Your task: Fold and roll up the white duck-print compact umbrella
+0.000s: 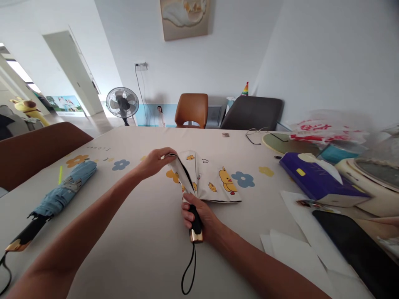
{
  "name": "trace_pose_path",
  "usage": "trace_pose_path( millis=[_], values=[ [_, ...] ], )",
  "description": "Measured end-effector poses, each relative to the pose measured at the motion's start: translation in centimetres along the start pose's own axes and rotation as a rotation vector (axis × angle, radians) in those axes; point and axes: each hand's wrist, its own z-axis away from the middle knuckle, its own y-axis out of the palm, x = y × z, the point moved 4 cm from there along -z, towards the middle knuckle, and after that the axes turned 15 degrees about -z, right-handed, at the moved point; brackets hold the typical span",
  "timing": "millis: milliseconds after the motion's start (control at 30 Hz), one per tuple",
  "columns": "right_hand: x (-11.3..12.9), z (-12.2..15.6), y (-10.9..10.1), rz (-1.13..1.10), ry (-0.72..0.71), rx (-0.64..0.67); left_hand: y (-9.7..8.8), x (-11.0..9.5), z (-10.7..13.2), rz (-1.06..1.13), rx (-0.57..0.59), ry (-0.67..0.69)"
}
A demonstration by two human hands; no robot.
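Note:
A cream folding umbrella (208, 182) printed with yellow ducks lies partly spread above the table, its canopy loose. My right hand (202, 211) is wrapped round the top of its black handle, which ends in a gold cap with a black wrist loop (188, 272) hanging below. Between the thumb and fingers of my left hand (157, 161) is the edge of a canopy fold, pulled out to the left. To the left of my forearm a second umbrella (67, 187), light blue and furled, rests on the table with its black and gold handle towards me.
On the right are a purple tissue box (314, 176), white papers (296, 249), a black phone-like slab (355, 245), a beige appliance (368, 178) and a plastic bag (330, 128). Eyeglasses (260, 135) lie at the far edge. Chairs (191, 109) and a fan (122, 102) stand beyond.

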Motion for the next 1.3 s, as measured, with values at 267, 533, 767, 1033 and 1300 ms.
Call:
trace_pose_path(
  millis=[267,533,767,1033,1300],
  values=[
    [0.3,0.0,-0.2,-0.053,0.064,-0.005,0.2,4.7,5.6,0.096,-0.049,-0.142],
    [0.1,0.2,-0.1,0.051,0.108,-0.049,1.8,8.0,7.5,0.197,-0.013,-0.215],
    [-0.3,0.0,-0.4,0.105,0.042,-0.014,3.0,9.5,7.7,0.134,0.151,-0.256],
    [-0.4,0.1,-0.3,0.115,0.019,-0.032,1.9,4.4,4.8,0.037,-0.231,-0.148],
    [-0.6,0.1,-0.3,0.156,0.056,-0.028,8.0,-0.3,-1.2,-0.032,-0.059,0.107]
  ],
)
